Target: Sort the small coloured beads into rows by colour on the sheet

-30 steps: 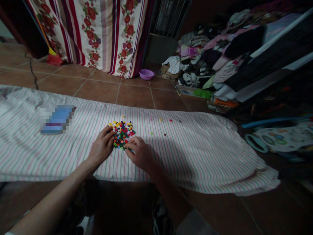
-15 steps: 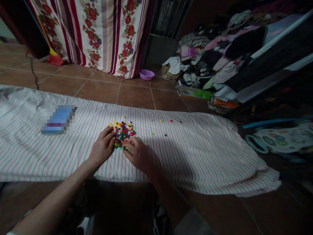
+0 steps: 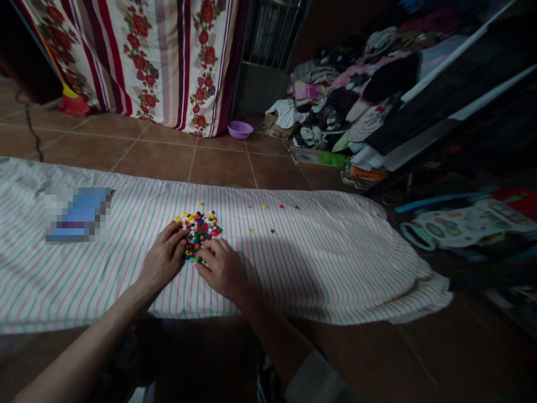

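A pile of small multicoloured cube beads (image 3: 196,228) lies on a striped cloth (image 3: 335,263). My left hand (image 3: 163,258) rests flat at the left side of the pile, fingers stretched out and apart, the tips touching the outer beads. At the lower right of the pile is my right hand (image 3: 220,266), its fingers bent and thumb drawn in close together. Whatever sits between those fingertips is hidden. Right of the pile, several single beads lie spaced apart, among them a red bead (image 3: 281,206), a yellow bead (image 3: 264,206) and a dark bead (image 3: 272,231).
A blurred blue flat object (image 3: 79,215) lies on the cloth at the left. Beyond, on the tiled floor, are a purple basin (image 3: 240,130), a floral curtain (image 3: 163,67), a red broom (image 3: 74,105) and heaped clothes (image 3: 335,101). A toy panel (image 3: 448,224) stands at the right.
The view has turned a little, so everything sits further left. Both hands stay at the bead pile, with only slight finger movement in the right. The loose beads keep their places on the cloth.
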Available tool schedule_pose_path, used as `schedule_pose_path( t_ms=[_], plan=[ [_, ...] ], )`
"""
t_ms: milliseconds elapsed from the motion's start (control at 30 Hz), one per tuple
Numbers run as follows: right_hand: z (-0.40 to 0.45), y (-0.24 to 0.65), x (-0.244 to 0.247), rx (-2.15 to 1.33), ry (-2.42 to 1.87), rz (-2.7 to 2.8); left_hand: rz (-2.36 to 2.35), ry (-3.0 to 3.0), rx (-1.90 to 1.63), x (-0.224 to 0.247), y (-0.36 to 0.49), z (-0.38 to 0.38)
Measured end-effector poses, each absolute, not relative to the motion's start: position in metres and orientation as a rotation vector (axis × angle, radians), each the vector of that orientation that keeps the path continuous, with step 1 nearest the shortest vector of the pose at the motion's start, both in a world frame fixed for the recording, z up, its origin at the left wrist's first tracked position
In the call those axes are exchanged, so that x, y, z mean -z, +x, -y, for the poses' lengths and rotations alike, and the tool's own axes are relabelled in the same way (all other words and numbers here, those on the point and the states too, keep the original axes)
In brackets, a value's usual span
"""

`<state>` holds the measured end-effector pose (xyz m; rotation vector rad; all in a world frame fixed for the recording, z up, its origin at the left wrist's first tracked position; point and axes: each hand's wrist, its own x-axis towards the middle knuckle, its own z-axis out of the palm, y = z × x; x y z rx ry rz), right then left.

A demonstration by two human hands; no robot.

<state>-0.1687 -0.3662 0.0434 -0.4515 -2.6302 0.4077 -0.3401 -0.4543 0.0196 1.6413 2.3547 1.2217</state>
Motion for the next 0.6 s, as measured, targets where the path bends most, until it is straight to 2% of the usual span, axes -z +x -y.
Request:
schedule_pose_path(
  t_ms=[600],
  plan=[
    [0.3617, -0.1667, -0.0446, -0.461, -0.528, 2.582, -2.348, 1.632, -1.189, -0.0220, -0.3402, 0.4549]
  ],
)
